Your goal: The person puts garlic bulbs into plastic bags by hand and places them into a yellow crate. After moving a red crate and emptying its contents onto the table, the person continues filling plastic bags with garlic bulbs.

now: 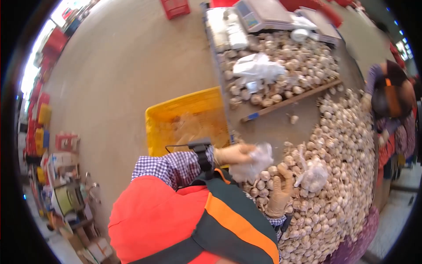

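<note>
My left hand (236,154), in a pale glove, grips a clear plastic bag (252,165) near the table's edge. The bag is crumpled and slightly blurred, so its contents are hard to make out. Close by on the right, my gloved right hand (279,193) is over the garlic bulbs (327,207), its fingers curved and apart with nothing visible between them. Just beyond that hand, a clear bag of garlic (314,177) lies on the heap, its top gathered upward.
A yellow crate (187,99) with clear plastic inside stands left of the table. A wooden bar (292,100) divides the garlic. Behind it lie white bags (257,68) and a scale (263,15). Another person (391,94) works at the far right side.
</note>
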Demonstrator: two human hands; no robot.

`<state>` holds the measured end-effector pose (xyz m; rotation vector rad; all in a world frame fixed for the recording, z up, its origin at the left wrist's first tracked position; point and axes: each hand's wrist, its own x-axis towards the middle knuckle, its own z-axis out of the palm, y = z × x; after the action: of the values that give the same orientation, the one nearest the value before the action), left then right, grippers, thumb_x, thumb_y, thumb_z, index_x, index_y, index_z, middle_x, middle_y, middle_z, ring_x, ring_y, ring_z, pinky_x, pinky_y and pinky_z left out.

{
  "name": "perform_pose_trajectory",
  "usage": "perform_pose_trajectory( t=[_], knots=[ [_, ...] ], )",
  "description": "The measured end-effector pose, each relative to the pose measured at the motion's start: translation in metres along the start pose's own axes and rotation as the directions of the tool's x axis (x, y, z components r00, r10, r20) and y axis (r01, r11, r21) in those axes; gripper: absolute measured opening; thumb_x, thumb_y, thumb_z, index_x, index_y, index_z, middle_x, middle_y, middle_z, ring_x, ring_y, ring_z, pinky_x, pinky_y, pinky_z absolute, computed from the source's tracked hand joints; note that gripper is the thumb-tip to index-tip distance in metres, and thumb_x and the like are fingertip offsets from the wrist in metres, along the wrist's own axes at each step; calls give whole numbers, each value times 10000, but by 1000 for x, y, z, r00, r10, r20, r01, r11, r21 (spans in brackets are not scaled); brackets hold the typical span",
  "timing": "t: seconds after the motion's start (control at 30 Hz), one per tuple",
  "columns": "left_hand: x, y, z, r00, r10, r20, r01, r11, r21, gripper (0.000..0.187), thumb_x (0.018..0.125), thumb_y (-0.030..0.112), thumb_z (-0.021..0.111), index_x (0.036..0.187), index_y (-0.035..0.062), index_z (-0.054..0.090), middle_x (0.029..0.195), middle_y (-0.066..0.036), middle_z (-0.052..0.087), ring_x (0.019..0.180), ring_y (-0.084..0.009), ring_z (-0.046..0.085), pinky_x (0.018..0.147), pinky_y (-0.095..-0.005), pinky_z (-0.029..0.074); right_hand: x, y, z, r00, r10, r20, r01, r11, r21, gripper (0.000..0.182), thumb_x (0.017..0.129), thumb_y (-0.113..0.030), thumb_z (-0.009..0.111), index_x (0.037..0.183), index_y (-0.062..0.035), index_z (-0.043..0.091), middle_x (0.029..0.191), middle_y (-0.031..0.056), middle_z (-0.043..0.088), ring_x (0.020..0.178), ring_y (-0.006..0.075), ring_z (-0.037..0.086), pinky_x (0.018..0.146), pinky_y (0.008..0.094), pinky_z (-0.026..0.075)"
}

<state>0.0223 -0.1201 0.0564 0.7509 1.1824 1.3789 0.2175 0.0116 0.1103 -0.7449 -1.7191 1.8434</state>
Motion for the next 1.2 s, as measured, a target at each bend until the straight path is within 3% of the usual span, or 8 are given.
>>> perform_pose_trajectory(
  t=[0.2, 0.3, 0.5, 0.6, 0.83, 0.97, 1.07, 1.2],
  knots=[
    [-109, -43, -116, 754, -209, -622, -35, 933, -357, 460, 864, 288, 682, 1211, 11, 563, 1146, -91, 621, 1043, -161, 594, 920, -318, 484, 15, 21, -65, 937, -84, -338, -68, 908, -413, 371, 907, -138, 646, 1240, -24, 529, 1278, 120, 525, 1161, 234, 507, 998, 354, 432],
    [-145, -99, -158, 308, -252, -917, 900, 391, 194, 705, 811, 374, 659, 1304, -75, 430, 1243, -253, 562, 1127, -371, 568, 967, -417, 459, 40, 16, -110, 858, -361, -366, -211, 401, -892, 543, 867, -217, 685, 1334, -30, 480, 1405, 191, 433, 1286, 318, 420, 1102, 420, 318],
    [-92, -125, -120, 386, 438, -812, 378, 728, 572, 519, 842, 187, 672, 1289, -7, 492, 1249, -182, 545, 1160, -312, 524, 1019, -373, 411, 80, 98, -187, 951, -236, -198, -230, -116, -966, 929, 737, -398, 742, 1434, 38, 309, 1476, 256, 316, 1395, 381, 250, 1166, 450, 189],
    [-43, -58, -62, 493, 553, -672, -7, 774, 633, 398, 874, 39, 624, 1261, 36, 532, 1233, -116, 560, 1127, -229, 536, 984, -326, 426, 83, 41, -145, 934, -215, -287, -304, -48, -952, 160, 684, -156, 662, 807, -57, 683, 871, 203, 655, 893, 382, 616, 761, 471, 483],
    [39, 3, 27, 909, 333, -252, -219, 894, 391, 351, 939, 103, 594, 1279, 43, 528, 1241, -63, 550, 1130, -128, 520, 952, -280, 443, 59, 2, -103, 919, -194, -344, 6, 878, -478, 132, 888, -39, 573, 1012, -8, 608, 907, 79, 659, 890, 184, 617, 792, 316, 494],
    [78, 16, 40, 985, 151, -88, -144, 986, 78, 460, 986, 243, 533, 1378, 33, 415, 1317, -84, 497, 1184, -141, 488, 977, -285, 428, 60, -19, -65, 939, 88, -333, -51, 992, 119, 170, 930, -103, 555, 1044, 13, 603, 937, 70, 642, 819, 175, 594, 760, 301, 487],
    [98, 2, 25, 998, -14, -62, 11, 999, -53, 533, 986, 333, 523, 1379, -5, 398, 1370, -124, 478, 1234, -173, 477, 998, -296, 419, 71, 50, -63, 960, 149, -239, -152, 988, 6, 209, 934, -129, 553, 1059, 32, 599, 925, 75, 639, 811, 181, 592, 749, 297, 483],
    [108, -40, -7, 930, -2, -367, 212, 820, 532, 681, 894, 466, 604, 1359, -2, 435, 1297, -223, 538, 1197, -317, 536, 1001, -348, 433, 69, 108, -49, 941, 246, -234, -253, 968, 3, 302, 959, -157, 543, 1195, 28, 580, 1098, 83, 636, 947, 150, 597, 838, 271, 490]
  ],
)
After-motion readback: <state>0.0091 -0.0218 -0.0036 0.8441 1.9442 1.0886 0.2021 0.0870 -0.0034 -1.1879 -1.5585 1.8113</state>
